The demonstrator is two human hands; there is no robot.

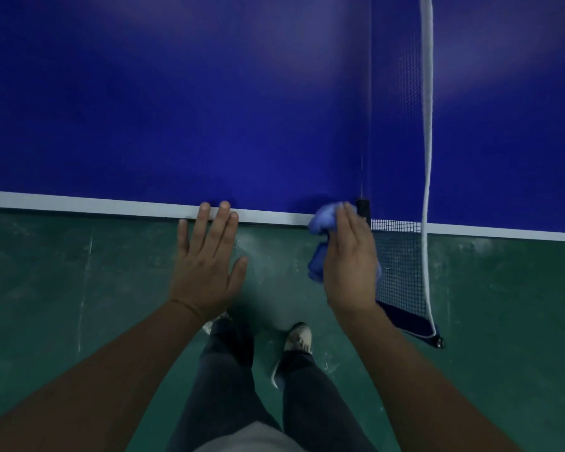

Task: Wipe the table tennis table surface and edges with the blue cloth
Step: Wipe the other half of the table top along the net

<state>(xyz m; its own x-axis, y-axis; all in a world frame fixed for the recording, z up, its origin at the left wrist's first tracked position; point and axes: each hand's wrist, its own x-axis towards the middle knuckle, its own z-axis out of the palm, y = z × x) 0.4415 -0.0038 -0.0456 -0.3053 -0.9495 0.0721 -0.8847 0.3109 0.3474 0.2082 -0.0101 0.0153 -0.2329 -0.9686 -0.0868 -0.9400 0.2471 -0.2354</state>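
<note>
The blue table tennis table (177, 109) fills the upper part of the head view, with a white line (79, 203) along its near edge. My left hand (207, 259) is spread flat, its fingertips resting on that white edge. My right hand (349, 262) holds the crumpled blue cloth (322, 223) against the table edge, right beside the black net post (363, 208). Part of the cloth hangs below the edge under my palm.
The net (400, 256) with its white top band (426, 125) crosses the table at right and overhangs the side, ending in a dark clamp (437, 340). Green floor (62, 305) lies below the edge. My legs and shoes (299, 337) stand close to the table.
</note>
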